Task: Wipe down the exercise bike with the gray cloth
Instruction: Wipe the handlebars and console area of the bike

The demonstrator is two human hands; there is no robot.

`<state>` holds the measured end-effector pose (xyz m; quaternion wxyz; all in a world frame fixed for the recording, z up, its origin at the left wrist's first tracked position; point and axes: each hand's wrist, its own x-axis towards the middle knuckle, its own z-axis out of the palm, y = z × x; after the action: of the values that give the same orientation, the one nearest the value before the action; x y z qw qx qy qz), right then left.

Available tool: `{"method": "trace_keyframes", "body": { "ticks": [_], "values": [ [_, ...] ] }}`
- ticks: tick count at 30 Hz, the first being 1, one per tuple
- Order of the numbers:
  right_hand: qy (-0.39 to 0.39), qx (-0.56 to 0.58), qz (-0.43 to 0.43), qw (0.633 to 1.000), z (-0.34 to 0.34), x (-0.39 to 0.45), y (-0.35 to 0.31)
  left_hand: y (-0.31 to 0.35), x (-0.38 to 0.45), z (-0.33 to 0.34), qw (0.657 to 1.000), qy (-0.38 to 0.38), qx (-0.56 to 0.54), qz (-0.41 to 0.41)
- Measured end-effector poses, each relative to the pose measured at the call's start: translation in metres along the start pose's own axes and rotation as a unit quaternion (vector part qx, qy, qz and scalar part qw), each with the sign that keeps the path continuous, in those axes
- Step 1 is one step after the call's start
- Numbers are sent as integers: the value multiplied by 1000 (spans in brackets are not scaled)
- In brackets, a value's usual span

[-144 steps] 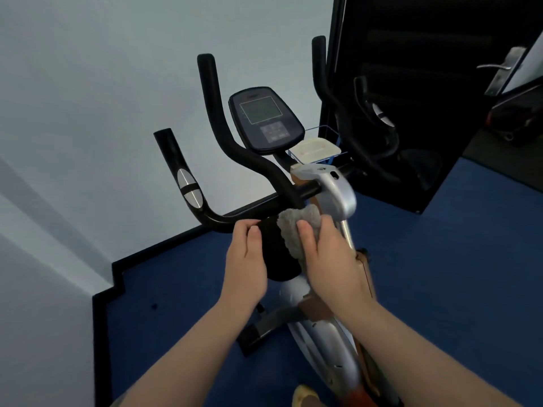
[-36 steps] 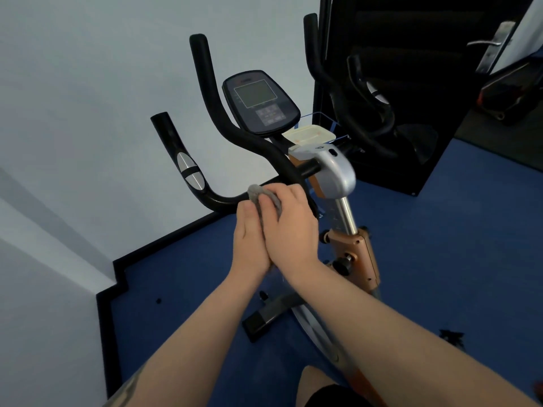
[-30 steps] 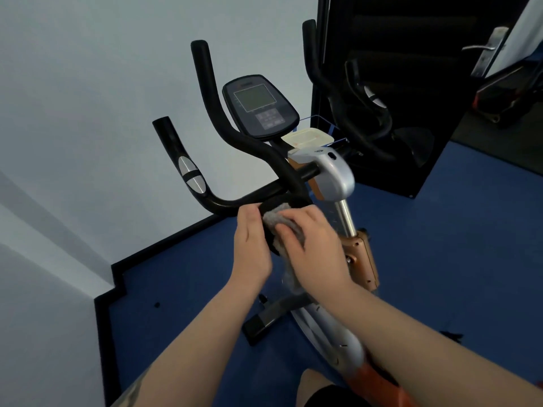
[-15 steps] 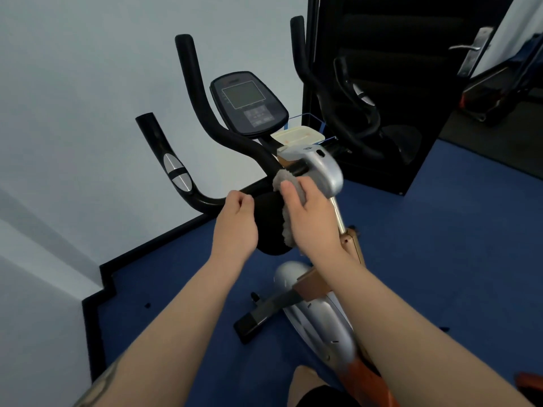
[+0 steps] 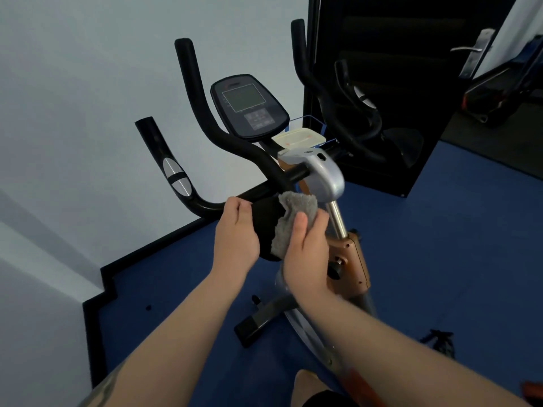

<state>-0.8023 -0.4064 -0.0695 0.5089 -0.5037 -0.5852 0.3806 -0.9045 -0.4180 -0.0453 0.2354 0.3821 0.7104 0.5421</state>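
The exercise bike [image 5: 323, 177] stands before me with black handlebars, a console [image 5: 249, 107] and a silver and orange post. My right hand [image 5: 305, 254] grips the gray cloth [image 5: 293, 218] and holds it against the right side of a black pad [image 5: 264, 227] under the handlebar centre. My left hand [image 5: 238, 233] grips that pad's left edge, fingers curled over its top. The cloth's lower part is hidden behind my right hand.
A white wall is on the left, with black skirting along the blue floor [image 5: 440, 259]. A black door panel [image 5: 396, 83] stands behind the bike with a lever handle [image 5: 473, 51] at top right. A small black object [image 5: 440, 339] lies on the floor at right.
Over the last second my right hand rubbed the cloth up to the silver head and back down the pad's right side. My left hand stayed on the pad's left edge.
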Motion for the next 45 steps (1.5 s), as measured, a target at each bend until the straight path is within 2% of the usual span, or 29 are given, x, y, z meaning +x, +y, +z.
{"method": "trace_keyframes", "body": {
  "ticks": [4, 8, 10, 13, 14, 15, 17, 19, 22, 25, 27, 30, 32, 35, 37, 38, 42, 45],
  "values": [
    [23, -10, -23, 999, 3, 42, -15, 2, 0, 1, 1000, 4, -11, -7],
    [32, 32, -15, 999, 8, 1, 0, 2, -3, 1, 999, 6, -24, -20],
    [-2, 5, -21, 1000, -1, 7, -2, 2, -2, 1, 1000, 0, -17, -16],
    [-116, -120, -28, 986, -14, 54, -18, 4, -2, 1, 1000, 3, -18, -14],
    [-129, -135, -23, 982, -17, 63, -20, 4, -2, 2, 1000, 8, -25, -17],
    [-123, -127, -24, 984, -16, 62, -18, 4, -3, 3, 999, 12, -30, -21],
    [-55, -49, -14, 997, -9, 29, -4, 4, -3, 4, 999, 17, -32, -27],
    [-6, 27, 31, 999, 1, -16, 7, 3, -3, 3, 999, 13, -28, -27],
    [1, 18, 49, 999, 4, -10, 8, 4, -3, 2, 1000, 10, -16, -17],
    [-12, -24, -4, 1000, -4, 33, -11, 5, -4, 4, 999, 22, -25, -21],
    [-18, -25, -36, 999, -3, 30, -11, 5, -4, 4, 999, 24, -37, -27],
    [-45, -45, -39, 997, -8, 7, -3, 3, -4, 3, 999, 17, -35, -26],
    [-86, -128, -75, 985, -16, 21, -4, 3, -4, 4, 999, 19, -34, -24],
    [-174, -330, -127, 919, -15, 62, -24, 3, -5, 7, 998, 37, -48, -29],
    [-189, -404, -149, 883, -11, 73, -32, 2, -7, 8, 997, 48, -54, -28],
    [-182, -414, -149, 879, -10, 74, -32, 2, -8, 7, 997, 50, -59, -26],
    [-104, -331, -114, 931, -19, 48, -16, 2, -7, 4, 996, 39, -72, -29],
    [-110, -271, -85, 952, -24, 32, -9, 1, -7, 2, 997, 31, -61, -24]
  ]
}}
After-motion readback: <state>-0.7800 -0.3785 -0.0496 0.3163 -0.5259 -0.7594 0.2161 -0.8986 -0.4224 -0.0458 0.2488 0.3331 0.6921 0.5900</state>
